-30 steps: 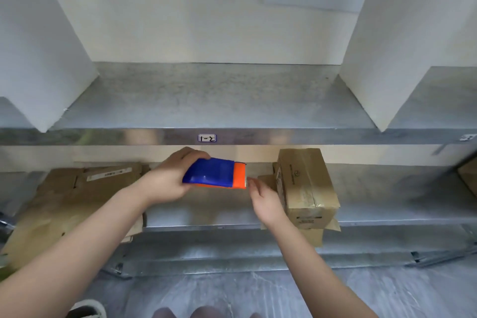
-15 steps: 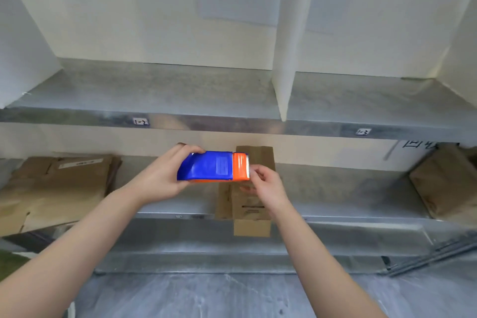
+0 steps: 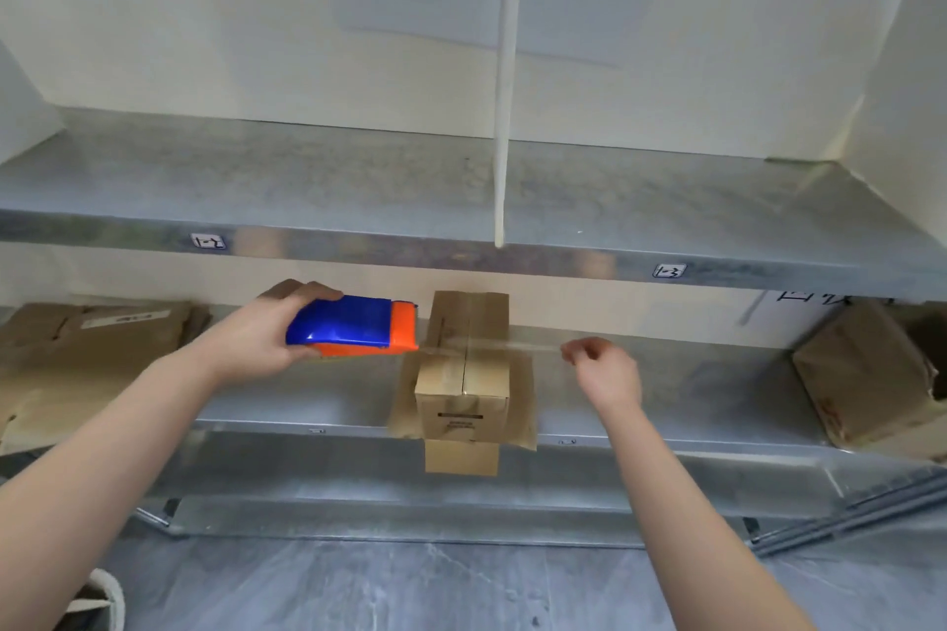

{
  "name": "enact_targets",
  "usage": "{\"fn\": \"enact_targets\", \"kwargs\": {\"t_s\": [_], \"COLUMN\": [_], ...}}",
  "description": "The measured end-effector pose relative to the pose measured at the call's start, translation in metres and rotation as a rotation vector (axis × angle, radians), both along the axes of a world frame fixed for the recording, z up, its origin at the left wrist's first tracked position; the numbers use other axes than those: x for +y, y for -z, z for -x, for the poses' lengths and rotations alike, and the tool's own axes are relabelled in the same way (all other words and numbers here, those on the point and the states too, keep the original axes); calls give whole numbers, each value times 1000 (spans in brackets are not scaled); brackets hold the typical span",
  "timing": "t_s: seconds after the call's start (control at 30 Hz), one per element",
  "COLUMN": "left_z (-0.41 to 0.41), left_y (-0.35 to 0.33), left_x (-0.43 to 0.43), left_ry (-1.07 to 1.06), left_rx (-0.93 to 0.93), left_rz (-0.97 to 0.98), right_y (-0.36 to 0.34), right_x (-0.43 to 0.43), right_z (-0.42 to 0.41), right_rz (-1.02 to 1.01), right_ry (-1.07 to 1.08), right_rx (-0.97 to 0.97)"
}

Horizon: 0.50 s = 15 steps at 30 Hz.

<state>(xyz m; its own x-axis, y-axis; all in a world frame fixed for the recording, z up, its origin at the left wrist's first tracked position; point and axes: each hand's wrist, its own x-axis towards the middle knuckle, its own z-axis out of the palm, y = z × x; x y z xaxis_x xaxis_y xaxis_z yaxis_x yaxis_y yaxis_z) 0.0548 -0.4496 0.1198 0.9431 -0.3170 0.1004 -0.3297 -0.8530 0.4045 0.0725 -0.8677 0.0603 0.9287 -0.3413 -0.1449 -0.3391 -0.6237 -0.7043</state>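
In left grip [image 3: 256, 343], fingers curled round: dispenser [image 3: 353, 325], held above shelf [image 3: 307, 400], beside box [image 3: 464, 374]. Right grip [image 3: 607, 369] pinched tape [image 3: 533, 347] end; strip ran taut. Judged light, thin, sticky, self-clinging: hold end only, keep tension.

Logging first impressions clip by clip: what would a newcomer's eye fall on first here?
The bright blue and orange tape dispenser, held in the left hand in front of the lower shelf, stands out against the grey metal. From its orange end a strip of clear tape stretches rightward to the right hand, which pinches it. Behind the strip, a small cardboard box sits at that shelf's front edge.
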Motion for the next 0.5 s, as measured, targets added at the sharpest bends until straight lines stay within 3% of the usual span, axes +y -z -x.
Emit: {"fn": "enact_targets", "kwargs": {"t_s": [0.27, 0.5], "left_z": [-40, -52], "left_y": [24, 46], "left_x": [4, 4], "left_ry": [-17, 4], "left_rx": [145, 260], "left_rz": [-52, -49], "right_y": [41, 86], "right_x": [16, 46], "right_z": [-28, -20], "right_rz": [64, -39], "right_ry": [-111, -78], "right_rx": [129, 199]}}
